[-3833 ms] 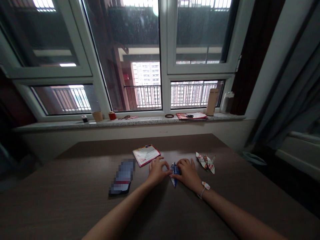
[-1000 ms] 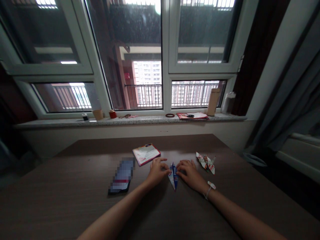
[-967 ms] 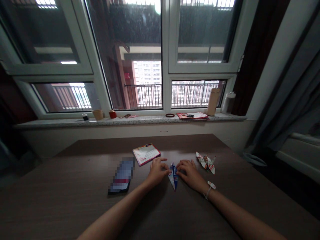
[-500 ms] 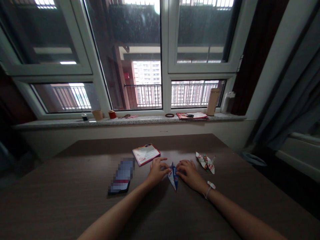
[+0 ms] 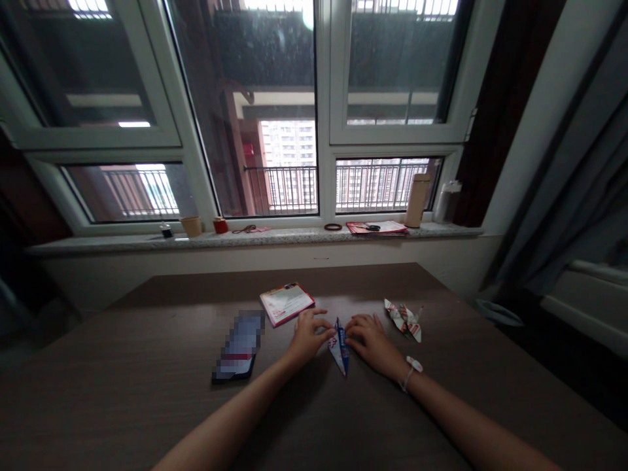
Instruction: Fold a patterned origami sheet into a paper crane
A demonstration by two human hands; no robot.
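A narrow, diamond-shaped piece of folded paper (image 5: 339, 350), blue on the right and white on the left, lies on the brown table between my hands. My left hand (image 5: 311, 335) has its fingertips closed on the paper's upper left edge. From the other side, my right hand (image 5: 371, 337) grips the upper right edge with thumb and fingers; a bracelet circles that wrist. The fingers partly cover both edges. To the right rests a folded paper figure (image 5: 404, 319), white with red print.
A stack of printed sheets (image 5: 286, 303) and a phone (image 5: 239, 345) with a blurred screen lie to the left. Along the windowsill (image 5: 289, 235) stand a paper cup (image 5: 191, 226), a red spool (image 5: 220, 225), scissors on papers (image 5: 375, 227) and a tan flask (image 5: 418, 199).
The folded paper sits slightly lower and looks a little flatter, with more of its blue and white faces showing. Both hands stay nearly in place.
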